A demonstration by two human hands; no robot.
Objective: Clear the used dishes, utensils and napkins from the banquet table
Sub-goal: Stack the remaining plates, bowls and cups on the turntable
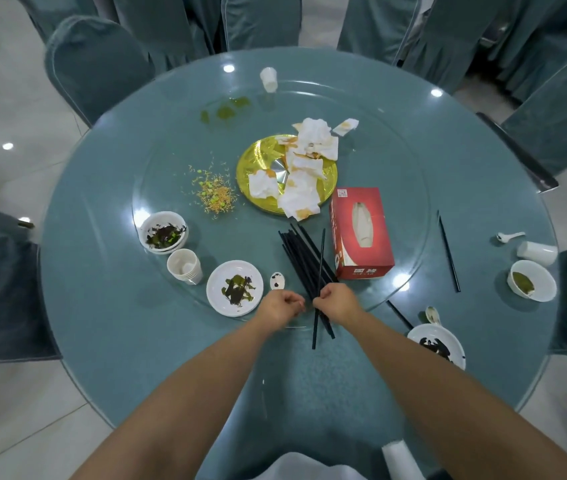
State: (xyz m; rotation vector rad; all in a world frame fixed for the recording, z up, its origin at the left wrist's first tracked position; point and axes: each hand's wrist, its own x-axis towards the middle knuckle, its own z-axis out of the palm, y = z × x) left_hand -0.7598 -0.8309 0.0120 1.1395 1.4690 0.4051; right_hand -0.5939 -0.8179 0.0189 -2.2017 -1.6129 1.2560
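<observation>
A bundle of black chopsticks [304,258] lies on the glass turntable near its front rim. My right hand [339,301] grips the near end of the bundle, fingers curled round it. My left hand [280,306] sits just left of it with curled fingers; nothing shows in its grasp. A soiled white plate [234,288] and a small spoon [277,281] lie left of my hands. Stacked dirty bowls [163,232] and stacked paper cups [184,266] stand further left. Crumpled stained napkins [304,168] cover a gold disc [257,168] at the centre.
A red tissue box [361,233] lies right of the chopsticks. On the right: a loose chopstick [448,251], spoon [508,236], tipped cup [536,252], bowl [533,280] and dirty plate [436,344]. Food scraps [214,192] litter the turntable. A cup [268,79] stands far back. Covered chairs ring the table.
</observation>
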